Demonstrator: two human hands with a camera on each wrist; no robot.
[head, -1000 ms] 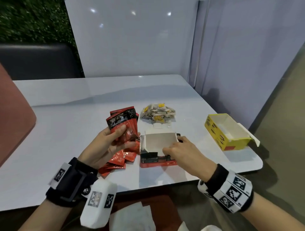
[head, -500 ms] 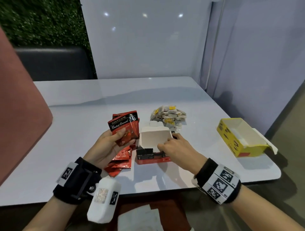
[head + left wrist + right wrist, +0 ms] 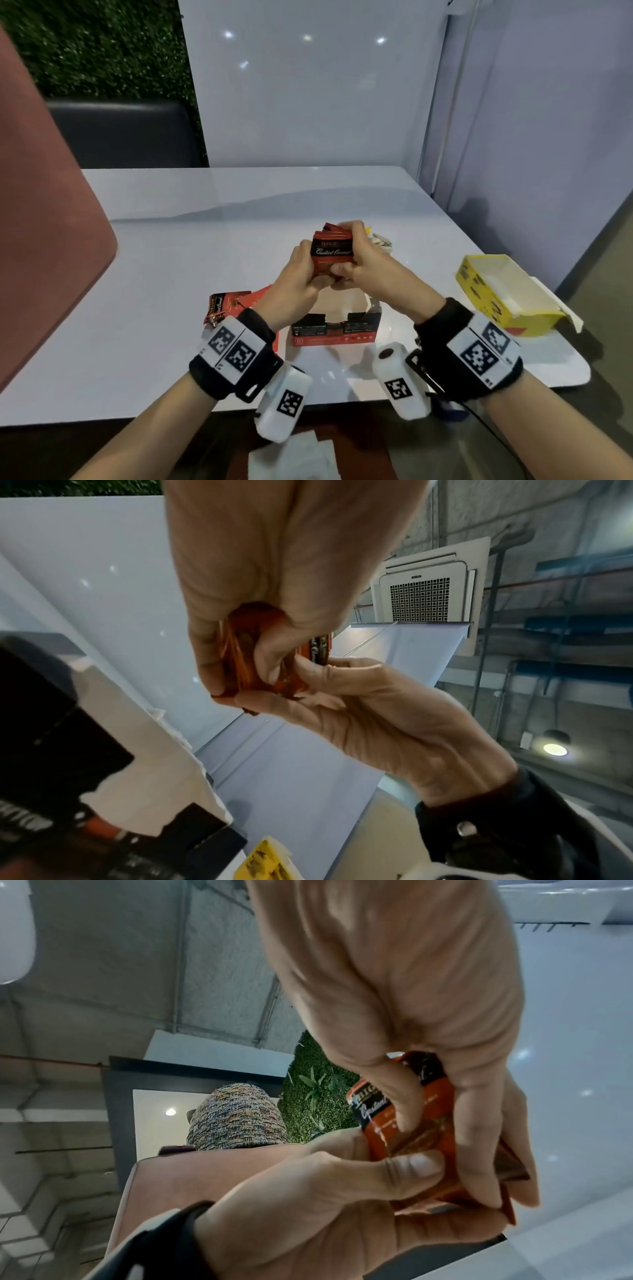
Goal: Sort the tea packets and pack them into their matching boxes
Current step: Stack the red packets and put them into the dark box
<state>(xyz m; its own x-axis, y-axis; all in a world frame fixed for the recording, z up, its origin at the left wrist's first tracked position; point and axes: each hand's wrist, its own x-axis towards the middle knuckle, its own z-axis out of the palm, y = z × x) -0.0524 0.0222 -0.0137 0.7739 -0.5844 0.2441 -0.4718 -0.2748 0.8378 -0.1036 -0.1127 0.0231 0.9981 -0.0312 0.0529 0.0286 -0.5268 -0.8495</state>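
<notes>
Right hand (image 3: 368,270) has left the red box (image 3: 337,323) and joined left hand (image 3: 301,274); both sets of fingers now clamp a stack of red tea packets (image 3: 331,255) above that open box. More red packets (image 3: 224,306) lie left on the table (image 3: 164,274); yellow box (image 3: 503,294) sits well right.

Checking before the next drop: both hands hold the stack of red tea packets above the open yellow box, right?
Not quite. Left hand and right hand do grip the stack of red tea packets, but above the open red and black box; the head view shows the yellow box off to the right.
</notes>
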